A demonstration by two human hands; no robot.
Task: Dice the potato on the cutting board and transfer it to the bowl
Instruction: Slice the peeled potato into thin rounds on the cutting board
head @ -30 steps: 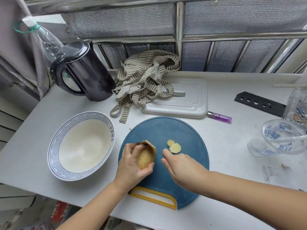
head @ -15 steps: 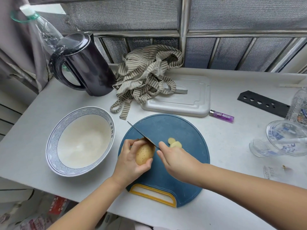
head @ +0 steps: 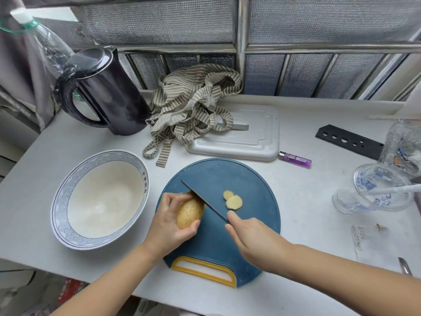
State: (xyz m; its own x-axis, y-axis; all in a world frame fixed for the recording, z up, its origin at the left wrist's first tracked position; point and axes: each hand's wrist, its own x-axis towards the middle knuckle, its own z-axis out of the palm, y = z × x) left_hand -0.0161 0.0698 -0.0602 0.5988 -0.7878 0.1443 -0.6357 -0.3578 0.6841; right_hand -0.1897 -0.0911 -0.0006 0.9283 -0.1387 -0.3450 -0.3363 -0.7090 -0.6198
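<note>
Head view: I look down at a white counter [head: 307, 208], with both my bare hands over a round blue cutting board [head: 227, 176].
My left hand [head: 168, 222]: fingers and thumb are curled round the potato [head: 190, 212], pinning it on the left part of the board. My thumb is at its near end and my fingertips are over its far side.
Potato: unpeeled and tan, it lies on its side with its right end against the blade.
My right hand [head: 250, 236]: closed round the knife [head: 205, 202] handle, which my palm hides. My forefinger reaches onto the near end of the blade.
Knife: the dark, thin blade runs diagonally from my right hand up and to the left, and its tip pokes out beyond the potato. I cannot tell how far the edge has entered the flesh.
Slices [head: 233, 201]: two pale rounds overlap on the board, just right of the blade.
Bowl [head: 59, 208]: white inside with a blue patterned rim, it stands on the counter just left of the board, apart from my left hand.
Board edge: a yellow handle slot sits at the near side, between my forearms.
Behind: a black kettle [head: 107, 92]; a striped cloth [head: 191, 103] heaped partly over a white rectangular board [head: 250, 137]; and a purple lighter [head: 295, 158] just beside that board.
</note>
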